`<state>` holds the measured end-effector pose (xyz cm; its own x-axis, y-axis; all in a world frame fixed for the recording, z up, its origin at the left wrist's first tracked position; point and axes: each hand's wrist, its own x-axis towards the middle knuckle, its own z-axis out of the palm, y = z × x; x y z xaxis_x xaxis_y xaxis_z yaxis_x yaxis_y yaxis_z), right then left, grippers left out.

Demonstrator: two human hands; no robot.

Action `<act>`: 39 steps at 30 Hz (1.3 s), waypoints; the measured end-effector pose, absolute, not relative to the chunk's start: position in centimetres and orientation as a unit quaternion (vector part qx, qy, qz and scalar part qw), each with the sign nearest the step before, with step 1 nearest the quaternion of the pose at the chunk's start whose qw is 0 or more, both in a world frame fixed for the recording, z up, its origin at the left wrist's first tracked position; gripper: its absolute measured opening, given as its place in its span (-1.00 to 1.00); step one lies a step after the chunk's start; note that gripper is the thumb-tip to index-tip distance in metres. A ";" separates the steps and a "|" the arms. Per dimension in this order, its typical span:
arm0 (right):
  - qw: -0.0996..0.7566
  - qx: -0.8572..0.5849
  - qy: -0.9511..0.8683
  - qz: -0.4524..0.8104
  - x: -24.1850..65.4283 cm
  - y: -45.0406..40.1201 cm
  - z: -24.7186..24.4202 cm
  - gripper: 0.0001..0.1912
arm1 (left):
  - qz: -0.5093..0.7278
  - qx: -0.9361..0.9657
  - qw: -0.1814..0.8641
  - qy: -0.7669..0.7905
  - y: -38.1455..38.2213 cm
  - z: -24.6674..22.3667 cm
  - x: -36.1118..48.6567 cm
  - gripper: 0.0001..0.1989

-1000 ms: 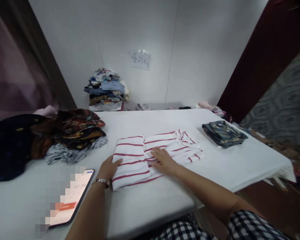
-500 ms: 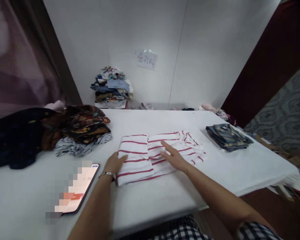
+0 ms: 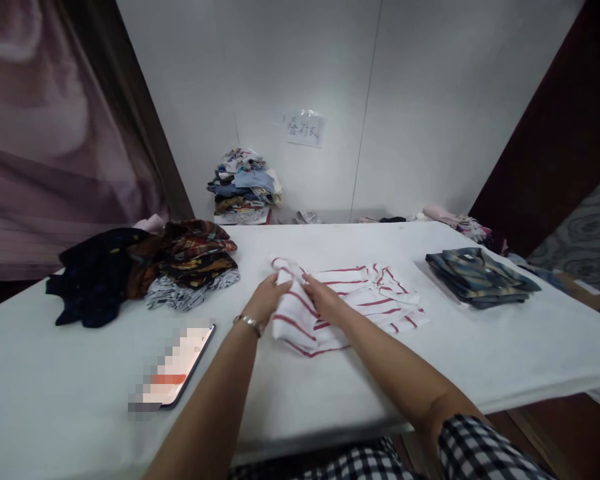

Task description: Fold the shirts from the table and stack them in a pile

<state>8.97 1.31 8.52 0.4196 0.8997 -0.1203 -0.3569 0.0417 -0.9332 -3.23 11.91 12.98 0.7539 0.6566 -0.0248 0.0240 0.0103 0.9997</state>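
The white table [image 3: 80, 387] stretched out before me, a loose heap of clothes [image 3: 145, 267] on its left side. The red-striped white shirt [image 3: 363, 293] lay near the middle, its left end lifted and bent. A folded plaid stack [image 3: 480, 279] sat to its right, a phone [image 3: 180, 370] to its left. My left hand [image 3: 266, 300] had closed on the shirt's raised edge, thumb on top; my right hand [image 3: 325, 299] touched the fold, fingers bent, its grip unclear.
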 end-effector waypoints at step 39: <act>0.577 -0.721 -0.220 0.314 16.6 -14.3 4.8 -0.07 | 0.128 0.764 0.484 0.407 6.9 7.3 5.0 -0.53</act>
<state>16.63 -14.34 4.84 0.7062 0.6795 -0.1987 -0.0453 -0.2368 -0.9705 5.02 6.91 7.29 0.6362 0.7455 -0.1986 0.4983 -0.2005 0.8435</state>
